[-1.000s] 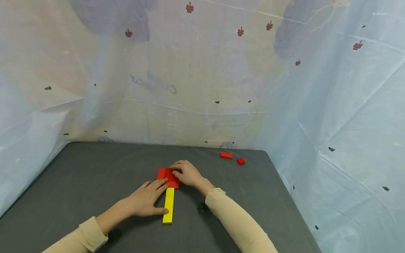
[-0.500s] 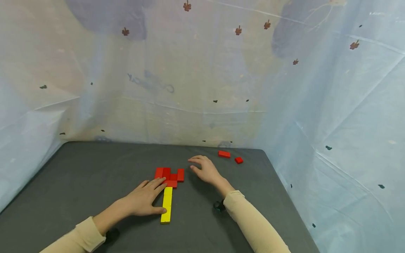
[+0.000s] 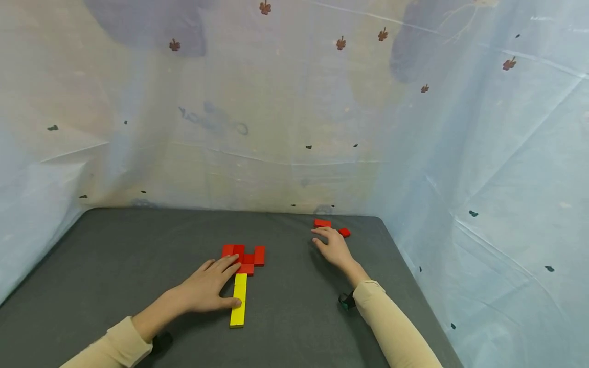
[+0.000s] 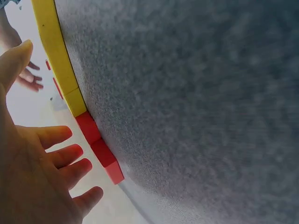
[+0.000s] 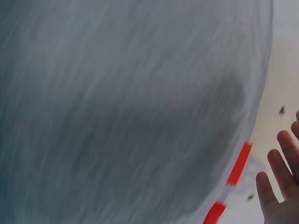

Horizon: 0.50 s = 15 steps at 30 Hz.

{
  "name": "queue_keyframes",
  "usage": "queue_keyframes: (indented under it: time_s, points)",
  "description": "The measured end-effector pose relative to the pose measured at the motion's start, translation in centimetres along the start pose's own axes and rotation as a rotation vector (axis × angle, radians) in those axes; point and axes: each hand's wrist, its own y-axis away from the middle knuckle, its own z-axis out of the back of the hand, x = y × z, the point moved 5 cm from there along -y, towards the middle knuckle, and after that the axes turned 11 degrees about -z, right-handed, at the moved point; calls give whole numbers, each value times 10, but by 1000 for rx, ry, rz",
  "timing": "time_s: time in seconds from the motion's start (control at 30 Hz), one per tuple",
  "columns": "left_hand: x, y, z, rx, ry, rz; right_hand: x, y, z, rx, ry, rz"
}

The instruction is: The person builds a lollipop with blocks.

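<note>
My left hand (image 3: 202,290) lies spread over a flat arrangement of blocks, its fingers above the red blocks (image 3: 247,269) and its thumb over the yellow blocks (image 3: 238,312). The yellow ones form a straight strip running toward me from the red cluster. Part of the cluster is covered by the fingers; whether the fingertips press on it is hard to tell. In the left wrist view the yellow row (image 4: 58,51) meets the red blocks (image 4: 105,156) end to end. With fingers extended and holding nothing, my right hand (image 3: 338,250) hovers close to a loose red oblong block (image 3: 322,223) and a smaller red block (image 3: 344,232).
The dark grey cloth-covered table (image 3: 152,255) has its far edge just behind the loose red blocks. A pale patterned plastic sheet (image 3: 257,168) hangs behind the table and along its sides.
My right hand has left the red cluster, where a red block now stands at its right side, and moved right toward the loose red blocks. The left hand has stayed put.
</note>
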Motion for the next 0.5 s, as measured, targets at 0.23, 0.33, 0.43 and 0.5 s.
queue_keyframes:
  time_s: [0.23, 0.33, 0.43, 0.5]
  points:
    - [3, -4, 2, -23, 7, -13, -34, -6, 19, -77, 73, -120]
    - [3, -6, 3, -31, 3, -23, -47, -9, 25, -91, 95, -157]
    - [4, -9, 3, -22, -11, -15, -58, -12, 30, -87, 123, -197]
    - [4, -10, 3, -23, -10, -21, -65, -14, 33, -89, 147, -218]
